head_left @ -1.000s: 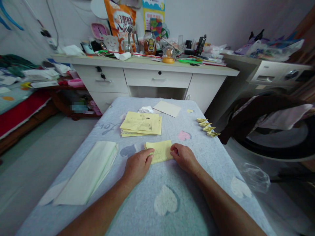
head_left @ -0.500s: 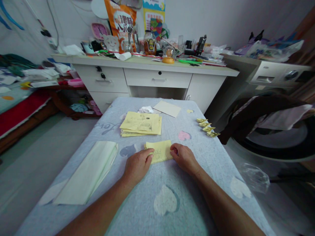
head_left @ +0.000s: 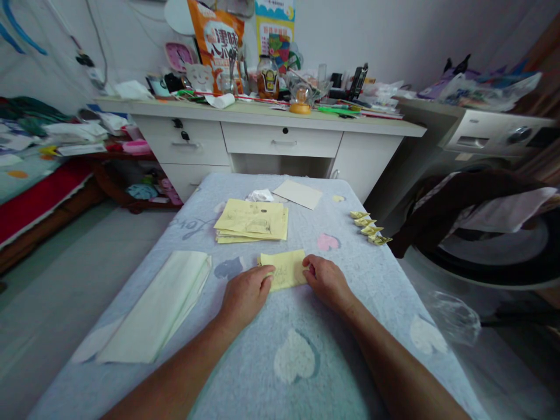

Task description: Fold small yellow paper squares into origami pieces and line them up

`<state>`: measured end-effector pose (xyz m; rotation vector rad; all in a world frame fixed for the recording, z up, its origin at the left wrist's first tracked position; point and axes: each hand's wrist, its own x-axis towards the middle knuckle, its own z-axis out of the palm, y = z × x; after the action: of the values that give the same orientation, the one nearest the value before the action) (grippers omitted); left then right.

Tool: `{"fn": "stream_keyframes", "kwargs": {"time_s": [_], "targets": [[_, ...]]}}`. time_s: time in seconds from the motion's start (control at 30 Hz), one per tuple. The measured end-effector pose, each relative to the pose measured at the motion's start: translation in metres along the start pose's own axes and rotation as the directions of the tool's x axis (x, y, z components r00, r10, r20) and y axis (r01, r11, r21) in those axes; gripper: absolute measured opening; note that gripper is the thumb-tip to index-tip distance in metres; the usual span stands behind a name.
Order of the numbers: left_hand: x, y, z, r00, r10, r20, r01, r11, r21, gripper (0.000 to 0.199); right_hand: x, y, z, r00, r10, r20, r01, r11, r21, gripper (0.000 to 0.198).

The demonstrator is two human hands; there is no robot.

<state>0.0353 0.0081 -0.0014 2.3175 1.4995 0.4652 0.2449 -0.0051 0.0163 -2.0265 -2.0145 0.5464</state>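
Note:
A small yellow sheet of paper [head_left: 286, 270], printed with dark marks, lies on the cloth-covered table between my hands. My left hand [head_left: 247, 291] pinches its left edge between thumb and fingers. At the right edge, my right hand [head_left: 328, 281] grips the paper with curled fingertips. Beyond it sits a stack of larger yellow printed sheets [head_left: 251, 220]. Several folded yellow paper pieces [head_left: 370, 227], pointed at the ends, stand in a row at the table's right edge.
A folded pale green sheet [head_left: 157, 309] lies at the left. Crumpled white tissue [head_left: 260, 195] and a beige card [head_left: 298, 193] rest at the far end. Behind stands a cluttered white desk [head_left: 280, 131]; a washing machine [head_left: 485, 140] with its door open is at the right.
Both hands keep their hold on the small yellow paper, with hardly any movement. The whole view has shifted very slightly.

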Motion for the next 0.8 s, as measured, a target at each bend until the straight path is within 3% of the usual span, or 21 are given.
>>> {"fn": "stream_keyframes", "kwargs": {"time_s": [0.43, 0.6, 0.7, 0.8], "targets": [[-0.006, 0.005, -0.003, 1.0, 0.011, -0.004, -0.01, 0.983, 0.182, 0.033, 0.0, -0.003, 0.004, 1.0, 0.026, 0.002, -0.025, 0.996, -0.082, 0.023], [-0.009, 0.005, -0.002, 0.99, 0.067, -0.121, -0.025, 0.947, 0.319, 0.033, -0.002, -0.004, 0.006, 0.999, 0.02, -0.034, -0.024, 0.991, -0.134, 0.021], [-0.006, 0.003, 0.003, 0.975, 0.195, -0.105, -0.155, 0.94, 0.304, 0.048, -0.002, -0.005, 0.007, 0.997, -0.014, -0.069, 0.003, 0.986, -0.169, 0.022], [-0.002, 0.001, 0.007, 0.943, 0.333, -0.006, -0.322, 0.918, 0.229, 0.052, -0.001, -0.006, 0.007, 0.988, -0.127, -0.082, 0.111, 0.977, -0.182, 0.023]]}}
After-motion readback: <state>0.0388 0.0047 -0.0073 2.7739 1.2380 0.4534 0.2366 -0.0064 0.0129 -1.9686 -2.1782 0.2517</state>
